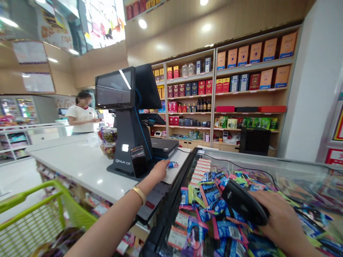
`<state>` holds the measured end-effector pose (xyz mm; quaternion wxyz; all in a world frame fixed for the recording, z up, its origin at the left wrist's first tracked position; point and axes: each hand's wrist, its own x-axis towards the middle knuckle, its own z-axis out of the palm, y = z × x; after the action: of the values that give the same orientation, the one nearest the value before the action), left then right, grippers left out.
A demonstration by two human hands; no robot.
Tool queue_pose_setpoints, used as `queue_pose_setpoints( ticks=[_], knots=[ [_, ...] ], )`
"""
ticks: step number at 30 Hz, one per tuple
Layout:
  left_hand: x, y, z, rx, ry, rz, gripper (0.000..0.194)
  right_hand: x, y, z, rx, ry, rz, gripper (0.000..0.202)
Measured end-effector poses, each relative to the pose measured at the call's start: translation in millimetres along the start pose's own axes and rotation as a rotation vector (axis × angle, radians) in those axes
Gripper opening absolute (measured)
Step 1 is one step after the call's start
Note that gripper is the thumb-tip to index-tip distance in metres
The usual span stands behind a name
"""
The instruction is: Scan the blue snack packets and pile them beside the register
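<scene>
While the R hand (280,216) is closed round a blk handheld scanner (242,201), fingers mostly hidden, the L hand (160,170) is stretched fwd to a small blue pkt (173,164) on the white counter (88,167); fingertips are at the pkt's near end, but can't tell if they pinch it or just touch. Scanner is over a big heap of blue, pink & green packets (214,198), its head angled up & toward the counter side, well apart from the single pkt. Progress, as far as shows: scanner's in hand & one pkt is apart from the heap, so prob. partway; whether the scanner's been used on it doesn't show, & the amt left can't be judged from this view. Price labels (202,167) line the heap's L edge, & a thin blk cord (241,164) runs behind it; can't see if it joins the scanner. Just past the L hand: a dark POS terminal (115,89), screen facing this side, w/ clear jars (109,141) beside its stand. Lower L, a yellow-green cart (60,203) w/ dark contents, too blurred to ID. Farther back, a co-worker (83,119) in a pale top stands beyond the counter; wall shelves (190,80) hold boxed goods & bottles.
</scene>
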<state>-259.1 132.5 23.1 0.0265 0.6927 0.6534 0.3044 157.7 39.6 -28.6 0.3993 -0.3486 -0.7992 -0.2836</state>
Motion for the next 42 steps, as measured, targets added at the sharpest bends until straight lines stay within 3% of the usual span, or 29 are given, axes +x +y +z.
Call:
queue_pose_setpoints(
  ticks=[5,9,12,14,16,20,29,42],
  knots=[
    [-7,29,-0.4,-0.592,0.286,-0.065,0.045,0,-1,2,-0.006,0.005,0.004,0.031],
    [-16,62,14.3,-0.952,0.353,-0.136,0.023,4,-2,0,-0.006,0.021,0.002,0.03],
    [-26,89,27.2,-1.379,0.272,-0.275,0.009,8,-1,-3,-0.016,0.005,-0.013,0.029],
    [-33,104,35.3,-1.701,0.129,-0.448,0.002,9,0,-5,-0.016,-0.005,-0.028,0.03],
    [-38,116,43.4,-1.879,-0.002,-0.601,0.007,10,0,-7,-0.013,-0.008,-0.03,0.029],
    [-46,129,57.0,-1.997,-0.093,-0.715,0.014,14,-5,-11,0.026,-0.003,-0.027,0.028],
    [-62,130,59.2,-2.036,-0.241,-0.541,0.017,29,-33,-25,0.154,-0.031,0.045,0.019],
    [-64,131,61.5,-2.031,-0.249,-0.505,0.015,30,-38,-22,0.214,-0.08,0.046,0.018]
  ],
)
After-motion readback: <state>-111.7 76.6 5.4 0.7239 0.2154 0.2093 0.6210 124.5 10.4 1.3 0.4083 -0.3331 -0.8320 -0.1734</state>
